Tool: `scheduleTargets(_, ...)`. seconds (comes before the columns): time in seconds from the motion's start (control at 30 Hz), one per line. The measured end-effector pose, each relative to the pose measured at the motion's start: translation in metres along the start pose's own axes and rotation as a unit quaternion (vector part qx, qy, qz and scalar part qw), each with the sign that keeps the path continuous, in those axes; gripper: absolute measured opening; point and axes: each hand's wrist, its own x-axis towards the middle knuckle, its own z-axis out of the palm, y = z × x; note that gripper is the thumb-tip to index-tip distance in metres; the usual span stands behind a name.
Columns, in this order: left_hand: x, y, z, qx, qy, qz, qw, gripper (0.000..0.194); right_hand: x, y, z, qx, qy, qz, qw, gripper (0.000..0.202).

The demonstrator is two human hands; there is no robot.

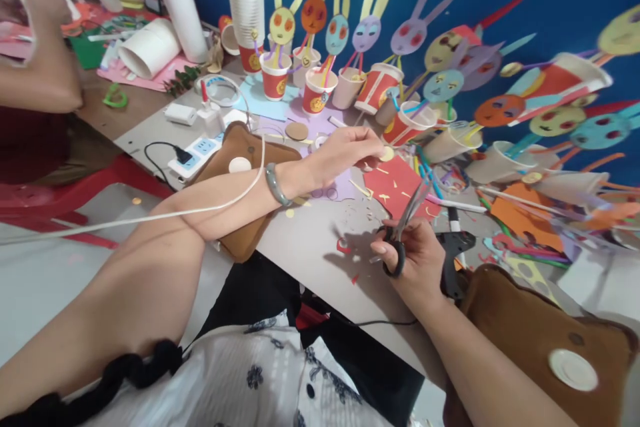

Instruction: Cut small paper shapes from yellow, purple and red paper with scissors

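My left hand (pixel 353 150), with a bangle at its wrist, is over the table (pixel 300 247); its fingers are pinched together at a small pale yellow disc (pixel 387 153). In my right hand (pixel 413 253) are scissors (pixel 409 213) with black handles, blades pointing up and away. Under and beyond the blades lies a red paper sheet (pixel 395 190) with small yellow scraps on it. A small red paper piece (pixel 343 245) lies left of the scissors.
Paper cups with rabbit-faced figures, one in a red cup (pixel 320 90), line the blue wall. A cup stack (pixel 245 7) stands behind. Brown cushions (pixel 545 347) lie at both sides, with a power strip (pixel 197 155) and a black glue gun (pixel 453 257). Another person's arm (pixel 45 73) is at left.
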Motion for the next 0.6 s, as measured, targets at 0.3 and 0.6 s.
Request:
scheduleTargets(0.3, -0.006, -0.004, -0.006, 0.059, 0.012, -0.014, 0.998, 0.015, -0.003, -0.014, 0.008, 0.026, -0.013, 0.012, 1.0, 0.052)
scheduleTargets(0.6, -0.015, -0.009, -0.008, 0.006, -0.06, -0.054, 0.997, 0.016, 0.004, -0.027, 0.005, 0.051, 0.037, 0.035, 0.997, 0.047)
